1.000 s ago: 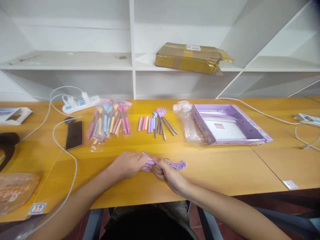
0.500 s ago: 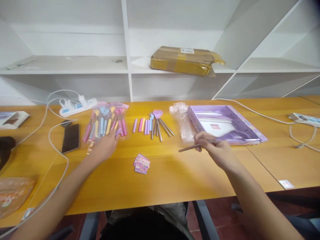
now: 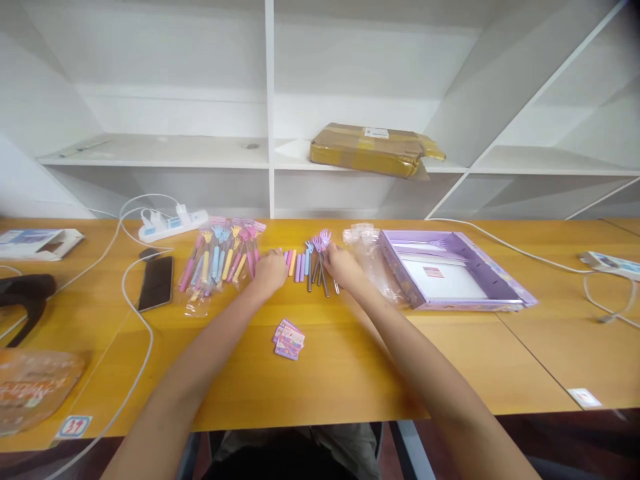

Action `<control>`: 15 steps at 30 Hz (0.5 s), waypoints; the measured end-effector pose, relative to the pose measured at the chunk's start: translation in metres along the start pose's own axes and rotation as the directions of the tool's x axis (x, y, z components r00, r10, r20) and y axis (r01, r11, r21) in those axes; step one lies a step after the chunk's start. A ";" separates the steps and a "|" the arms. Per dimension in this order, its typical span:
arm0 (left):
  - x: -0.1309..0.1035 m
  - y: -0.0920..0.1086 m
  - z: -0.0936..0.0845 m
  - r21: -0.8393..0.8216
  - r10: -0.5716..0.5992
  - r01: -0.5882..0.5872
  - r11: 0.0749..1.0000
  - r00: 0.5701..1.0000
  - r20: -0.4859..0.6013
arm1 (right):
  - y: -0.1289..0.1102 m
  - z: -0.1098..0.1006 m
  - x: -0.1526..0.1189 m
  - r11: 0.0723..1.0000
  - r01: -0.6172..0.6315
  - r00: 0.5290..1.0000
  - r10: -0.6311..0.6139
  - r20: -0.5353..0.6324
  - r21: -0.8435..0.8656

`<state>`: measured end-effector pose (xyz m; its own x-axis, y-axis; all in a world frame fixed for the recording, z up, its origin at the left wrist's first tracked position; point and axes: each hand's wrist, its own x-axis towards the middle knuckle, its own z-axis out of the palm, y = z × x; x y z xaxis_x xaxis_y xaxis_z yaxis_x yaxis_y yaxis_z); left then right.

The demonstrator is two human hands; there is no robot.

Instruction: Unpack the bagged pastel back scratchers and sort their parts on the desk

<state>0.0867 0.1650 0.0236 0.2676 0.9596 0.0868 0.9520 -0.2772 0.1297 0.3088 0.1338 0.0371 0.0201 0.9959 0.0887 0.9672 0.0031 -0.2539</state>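
My left hand (image 3: 271,270) is at the left end of a row of coloured sticks (image 3: 299,265) in pink, yellow, purple and blue; its fingertips are hidden. My right hand (image 3: 343,265) has its fingers closed at the purple hand-shaped heads and metal rods (image 3: 318,270); what it grips is too small to make out. Left of my left hand lie bagged hand-shaped scratchers (image 3: 216,257) with pink, blue and yellow handles. Small printed cards (image 3: 289,340) lie in a loose pile nearer the front edge.
A purple open box (image 3: 453,270) sits on the right, beside clear plastic bags (image 3: 373,257). A phone (image 3: 156,283), a power strip (image 3: 173,225) and white cables are on the left. A taped carton (image 3: 373,150) rests on the shelf.
My left hand has moved right, from the bagged scratchers to the stick row. My right hand has moved left from the box to the metal rods. The view has shifted slightly.
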 end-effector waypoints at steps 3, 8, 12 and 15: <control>-0.005 -0.001 0.002 -0.004 0.070 -0.070 0.998 0.997 -0.015 | -0.003 0.010 0.003 0.999 0.004 1.000 -0.003 0.019 -0.034; -0.006 -0.025 -0.011 -0.005 0.104 -0.105 0.994 0.989 -0.109 | -0.003 0.005 -0.007 0.998 0.022 1.000 -0.022 0.008 -0.056; 0.009 -0.061 -0.023 -0.024 -0.077 0.074 0.997 0.980 -0.184 | 0.001 -0.007 -0.031 0.998 0.060 0.996 -0.061 -0.061 -0.017; 0.024 -0.080 -0.024 -0.071 -0.241 0.232 0.970 0.959 -0.149 | 0.004 -0.011 -0.054 0.988 0.139 0.983 -0.129 -0.130 0.073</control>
<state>0.0134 0.2091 0.0387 0.0052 0.9799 0.1995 0.9750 -0.0493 0.2165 0.3148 0.0788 0.0416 -0.0718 0.9667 0.2455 0.9395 0.1482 -0.3089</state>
